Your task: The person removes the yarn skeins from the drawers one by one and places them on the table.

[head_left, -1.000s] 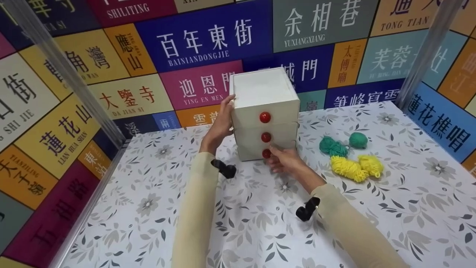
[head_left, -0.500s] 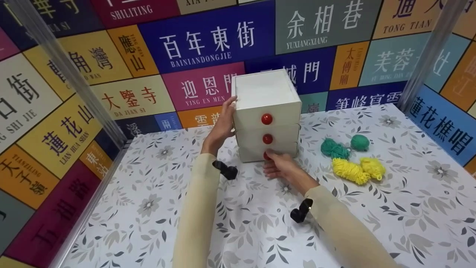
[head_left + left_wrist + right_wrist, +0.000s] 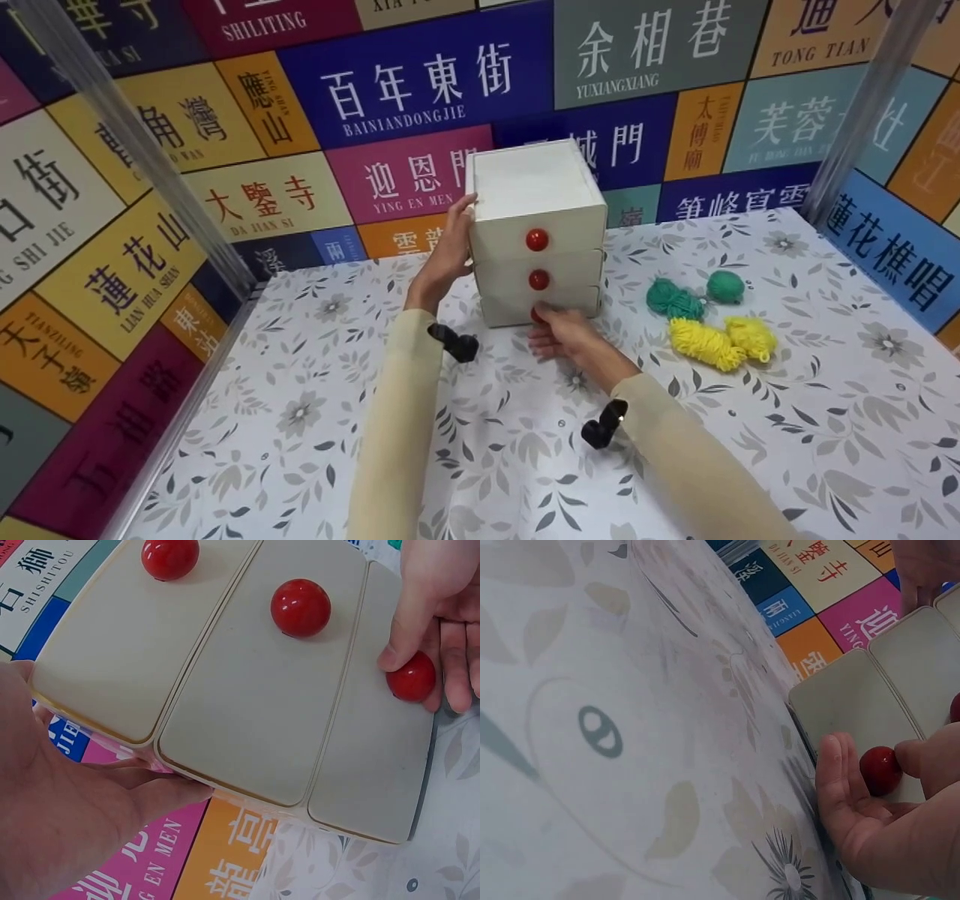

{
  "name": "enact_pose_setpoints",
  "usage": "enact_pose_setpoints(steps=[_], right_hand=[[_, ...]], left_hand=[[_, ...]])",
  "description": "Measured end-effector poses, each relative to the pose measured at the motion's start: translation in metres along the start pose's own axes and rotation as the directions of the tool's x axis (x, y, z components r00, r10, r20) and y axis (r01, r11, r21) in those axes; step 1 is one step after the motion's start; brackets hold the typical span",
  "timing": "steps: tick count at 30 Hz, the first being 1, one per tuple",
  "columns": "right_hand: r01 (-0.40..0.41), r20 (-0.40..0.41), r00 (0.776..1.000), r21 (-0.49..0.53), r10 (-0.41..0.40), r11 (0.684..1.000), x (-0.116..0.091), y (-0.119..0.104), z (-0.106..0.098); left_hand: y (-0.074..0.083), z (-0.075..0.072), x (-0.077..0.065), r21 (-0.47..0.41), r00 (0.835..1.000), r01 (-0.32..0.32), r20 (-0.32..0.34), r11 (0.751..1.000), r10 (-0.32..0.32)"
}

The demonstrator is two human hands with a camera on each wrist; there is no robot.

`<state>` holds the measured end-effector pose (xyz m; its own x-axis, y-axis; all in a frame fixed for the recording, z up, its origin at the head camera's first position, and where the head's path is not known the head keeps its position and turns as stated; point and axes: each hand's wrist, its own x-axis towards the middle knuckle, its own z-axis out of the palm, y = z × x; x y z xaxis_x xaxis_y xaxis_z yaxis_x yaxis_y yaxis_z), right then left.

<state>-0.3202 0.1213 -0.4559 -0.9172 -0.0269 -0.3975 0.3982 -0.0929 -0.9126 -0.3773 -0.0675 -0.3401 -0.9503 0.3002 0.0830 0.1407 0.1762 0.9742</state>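
Note:
A small white drawer unit [image 3: 534, 180] with three stacked drawers stands upright on the table, all of them closed. Each front carries a round red knob: the top knob [image 3: 537, 240], the middle knob [image 3: 538, 280] and the bottom knob [image 3: 411, 676]. My left hand [image 3: 450, 255] rests against the unit's left side, its fingers laid along that wall in the left wrist view. Down at the lowest drawer, my right hand [image 3: 574, 336] pinches the bottom knob between thumb and index finger. Its other fingers extend below the knob, as the right wrist view shows.
To the right of the unit lie green yarn bundles [image 3: 675, 298], a green yarn ball [image 3: 725, 286] and yellow yarn bundles [image 3: 705, 343]. A floral cloth [image 3: 300, 412] covers the table. A wall of coloured sign panels [image 3: 420, 75] rises close behind the unit.
My right hand has shifted slightly on the bottom knob, its lower fingers straightening beneath it. The left hand keeps its place on the unit's side, and the drawers stay closed.

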Motion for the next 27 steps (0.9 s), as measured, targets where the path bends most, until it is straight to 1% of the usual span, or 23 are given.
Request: enact_pose_setpoints(steps=[10,16,21,27], right_hand=[[0.002,0.022,1.0,0.044,-0.003,0.999,-0.001,0.0,0.0],[0.008,0.035,0.999,0.069,-0.01,0.998,-0.005,0.001,0.0],[0.002,0.039,0.999,0.05,-0.004,0.999,-0.009,0.0,0.001],[-0.011,0.037,0.999,0.021,0.01,1.0,-0.015,0.003,0.0]], left_hand=[[0.0,0.002,0.0,0.006,1.0,0.004,-0.018,1.0,-0.004],[0.0,0.001,0.0,0.009,1.0,0.015,-0.008,1.0,-0.015],[0.001,-0.001,0.001,0.002,1.0,0.006,-0.012,1.0,-0.006],[-0.001,0.0,0.002,-0.017,1.0,0.002,-0.002,1.0,-0.002]])
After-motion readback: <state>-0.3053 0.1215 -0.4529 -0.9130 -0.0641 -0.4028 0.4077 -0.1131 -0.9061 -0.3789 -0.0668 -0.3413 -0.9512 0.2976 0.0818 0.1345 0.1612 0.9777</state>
